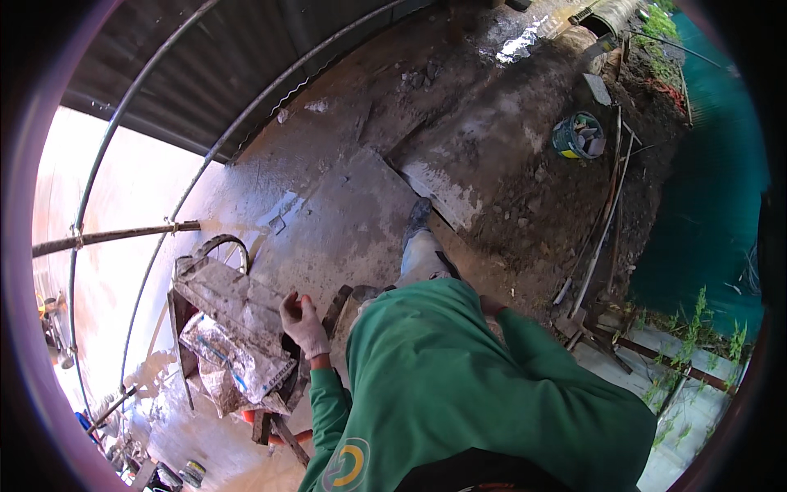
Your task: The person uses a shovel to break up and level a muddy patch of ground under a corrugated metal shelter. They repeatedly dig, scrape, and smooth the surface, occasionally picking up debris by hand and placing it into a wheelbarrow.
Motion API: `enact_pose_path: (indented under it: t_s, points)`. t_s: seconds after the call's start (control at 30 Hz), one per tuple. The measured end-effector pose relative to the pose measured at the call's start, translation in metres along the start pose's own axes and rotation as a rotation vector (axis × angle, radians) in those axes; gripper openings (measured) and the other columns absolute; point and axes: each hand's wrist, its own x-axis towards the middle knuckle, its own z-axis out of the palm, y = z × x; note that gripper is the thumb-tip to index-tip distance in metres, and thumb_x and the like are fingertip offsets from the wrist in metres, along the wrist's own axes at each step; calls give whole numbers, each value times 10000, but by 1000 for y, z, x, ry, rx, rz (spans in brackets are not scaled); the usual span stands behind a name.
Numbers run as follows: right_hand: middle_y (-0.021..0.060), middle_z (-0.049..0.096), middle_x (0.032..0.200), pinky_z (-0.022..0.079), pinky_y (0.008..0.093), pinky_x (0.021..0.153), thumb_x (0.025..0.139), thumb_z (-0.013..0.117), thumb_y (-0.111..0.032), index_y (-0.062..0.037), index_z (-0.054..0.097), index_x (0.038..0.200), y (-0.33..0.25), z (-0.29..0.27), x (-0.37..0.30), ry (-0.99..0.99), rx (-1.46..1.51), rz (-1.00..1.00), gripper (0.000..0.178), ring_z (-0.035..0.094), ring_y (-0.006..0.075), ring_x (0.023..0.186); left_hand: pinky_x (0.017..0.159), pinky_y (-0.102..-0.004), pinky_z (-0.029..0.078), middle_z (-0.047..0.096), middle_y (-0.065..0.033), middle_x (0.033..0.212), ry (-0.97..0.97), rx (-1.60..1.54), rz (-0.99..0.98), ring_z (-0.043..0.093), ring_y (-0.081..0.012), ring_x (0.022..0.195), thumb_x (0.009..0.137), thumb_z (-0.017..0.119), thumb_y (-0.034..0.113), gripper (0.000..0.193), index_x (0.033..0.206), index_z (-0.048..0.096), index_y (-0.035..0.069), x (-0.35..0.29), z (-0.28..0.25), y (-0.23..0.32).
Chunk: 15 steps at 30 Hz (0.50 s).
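My left hand (305, 330), in a pale glove with reddish fingertips, hangs beside a wheelbarrow. Its fingers are loosely bent and apart, and nothing shows in them. The wheelbarrow, with its wheel (243, 252) at the far end, carries a dirty brown sheet or flattened sack (234, 287) and a crumpled whitish printed sack (238, 353). Only a sliver of my right hand (492, 306) shows past my green sleeve; its fingers are hidden. One booted foot (417, 217) is stretched forward on the muddy slab.
A bucket of rubble (579, 135) stands at the far right, near long poles (607, 221) and green sheeting (697, 189). Metal pipes (111, 131) and a dark corrugated sheet (197, 74) rise at the left. A slab edge (438, 193) crosses the wet, uneven ground ahead.
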Motion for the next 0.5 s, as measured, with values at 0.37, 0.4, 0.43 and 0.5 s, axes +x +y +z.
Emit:
enact_pose_path:
  t_s: [0.37,0.4,0.43,0.5]
  points:
    - [179,738,1088,582,385,734,982,674,-215,61,611,1347,-40,-301,108,285,738,166,462,731,232,891,671,-366,577,688,-94,1038,-105,175,-884,683,-201,832,887,684,33,354,1240,648,29,45,17,-110]
    - [176,737,1097,583,383,734,983,672,-206,51,616,1345,-39,-325,119,311,787,118,447,731,227,893,719,-377,591,695,-95,1046,-147,99,-874,688,-210,874,910,687,46,351,1258,644,32,48,23,-110]
    - [174,736,1106,585,381,735,984,669,-197,42,621,1343,-36,-344,128,315,860,114,433,731,223,894,768,-387,604,701,-97,1054,-121,117,-932,693,-218,917,932,690,59,349,1276,641,34,47,29,-105]
    - [166,733,1124,585,374,729,985,665,-176,26,625,1345,-30,-374,146,282,910,145,415,730,214,891,767,-403,614,696,-98,1076,-127,59,-840,696,-231,919,956,676,64,384,1333,609,34,54,51,-85]
